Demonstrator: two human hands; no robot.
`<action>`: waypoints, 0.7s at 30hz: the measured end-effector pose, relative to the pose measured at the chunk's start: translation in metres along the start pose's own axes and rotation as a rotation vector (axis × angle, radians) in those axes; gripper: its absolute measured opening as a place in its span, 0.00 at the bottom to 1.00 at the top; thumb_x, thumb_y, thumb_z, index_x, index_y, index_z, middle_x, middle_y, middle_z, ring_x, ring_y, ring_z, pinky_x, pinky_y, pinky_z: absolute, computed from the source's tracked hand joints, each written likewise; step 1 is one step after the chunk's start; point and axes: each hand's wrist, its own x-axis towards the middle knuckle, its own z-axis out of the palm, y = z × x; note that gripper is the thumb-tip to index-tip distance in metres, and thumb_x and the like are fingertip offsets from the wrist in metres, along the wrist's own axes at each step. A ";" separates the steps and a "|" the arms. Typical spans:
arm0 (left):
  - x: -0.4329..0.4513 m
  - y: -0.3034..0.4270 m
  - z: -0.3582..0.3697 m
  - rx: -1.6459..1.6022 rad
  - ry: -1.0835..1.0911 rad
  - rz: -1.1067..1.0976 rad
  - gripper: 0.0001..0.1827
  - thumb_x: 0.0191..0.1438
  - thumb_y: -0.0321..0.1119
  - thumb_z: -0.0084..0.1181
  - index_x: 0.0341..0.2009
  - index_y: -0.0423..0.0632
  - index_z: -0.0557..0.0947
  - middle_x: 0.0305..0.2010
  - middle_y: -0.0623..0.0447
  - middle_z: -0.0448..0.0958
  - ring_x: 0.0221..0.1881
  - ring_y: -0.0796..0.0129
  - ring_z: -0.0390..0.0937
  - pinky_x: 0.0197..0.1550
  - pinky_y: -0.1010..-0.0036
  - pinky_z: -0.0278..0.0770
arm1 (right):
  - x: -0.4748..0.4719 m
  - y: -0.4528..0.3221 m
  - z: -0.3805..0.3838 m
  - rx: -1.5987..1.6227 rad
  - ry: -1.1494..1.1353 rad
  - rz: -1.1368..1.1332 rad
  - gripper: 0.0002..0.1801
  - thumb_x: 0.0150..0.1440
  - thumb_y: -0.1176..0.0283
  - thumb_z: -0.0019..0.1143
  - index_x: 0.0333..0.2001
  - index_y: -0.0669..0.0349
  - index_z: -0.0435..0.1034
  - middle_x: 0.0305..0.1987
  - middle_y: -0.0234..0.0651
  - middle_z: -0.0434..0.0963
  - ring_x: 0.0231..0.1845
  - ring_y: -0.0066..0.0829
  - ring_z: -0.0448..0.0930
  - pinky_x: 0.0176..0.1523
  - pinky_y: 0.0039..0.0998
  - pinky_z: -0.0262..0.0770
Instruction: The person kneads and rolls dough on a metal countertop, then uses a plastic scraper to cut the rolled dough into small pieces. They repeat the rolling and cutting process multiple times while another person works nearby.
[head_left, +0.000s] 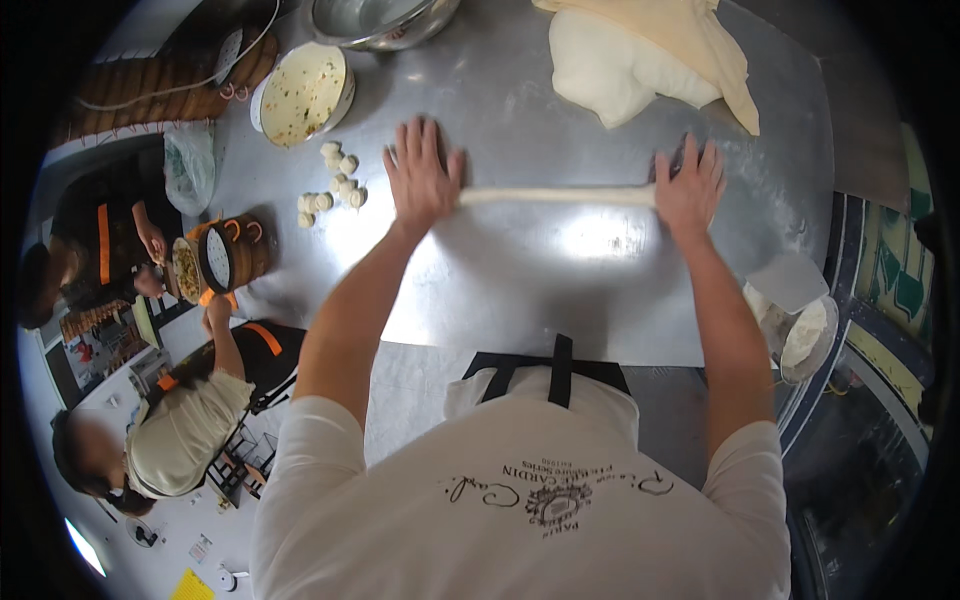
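A long, thin rope of dough (559, 196) lies crosswise on the steel worktable, in front of my body. Over its left end my left hand (424, 176) lies palm down, fingers spread forward. My right hand (688, 184) covers the right end in the same flat way. Neither hand has its fingers closed around the dough; its ends are hidden under my palms. Left of my left hand sit several small cut dough pieces (339, 184). Beyond my right hand rests a large mass of white dough (607, 64), partly draped with a cream cloth (675, 30).
At the far left of the worktable (510, 292) stand an enamel bowl (304, 94) with filling remnants and a steel basin (375, 19). Two people work at the left edge by a bamboo steamer (247, 251) and a bowl of filling (186, 268). A flour bowl (810, 337) stands right.
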 end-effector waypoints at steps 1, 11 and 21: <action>0.007 -0.002 0.004 0.063 -0.019 -0.027 0.35 0.71 0.51 0.52 0.74 0.42 0.71 0.83 0.37 0.59 0.84 0.39 0.52 0.79 0.31 0.49 | 0.013 0.003 0.000 0.000 0.011 -0.043 0.35 0.67 0.53 0.60 0.74 0.57 0.69 0.78 0.58 0.66 0.80 0.59 0.62 0.80 0.61 0.52; -0.152 0.021 -0.067 -0.091 -0.458 -0.050 0.40 0.70 0.57 0.48 0.78 0.45 0.67 0.84 0.36 0.59 0.85 0.37 0.52 0.78 0.28 0.50 | -0.106 -0.005 -0.050 0.151 -0.085 -0.151 0.33 0.68 0.56 0.58 0.73 0.58 0.70 0.80 0.68 0.59 0.80 0.71 0.58 0.79 0.69 0.50; -0.089 -0.015 -0.031 0.009 -0.159 0.022 0.38 0.70 0.48 0.55 0.77 0.40 0.66 0.83 0.36 0.60 0.84 0.36 0.52 0.79 0.32 0.50 | -0.056 0.010 -0.048 0.070 -0.118 -0.188 0.32 0.70 0.56 0.55 0.73 0.61 0.70 0.81 0.58 0.63 0.82 0.60 0.61 0.81 0.62 0.52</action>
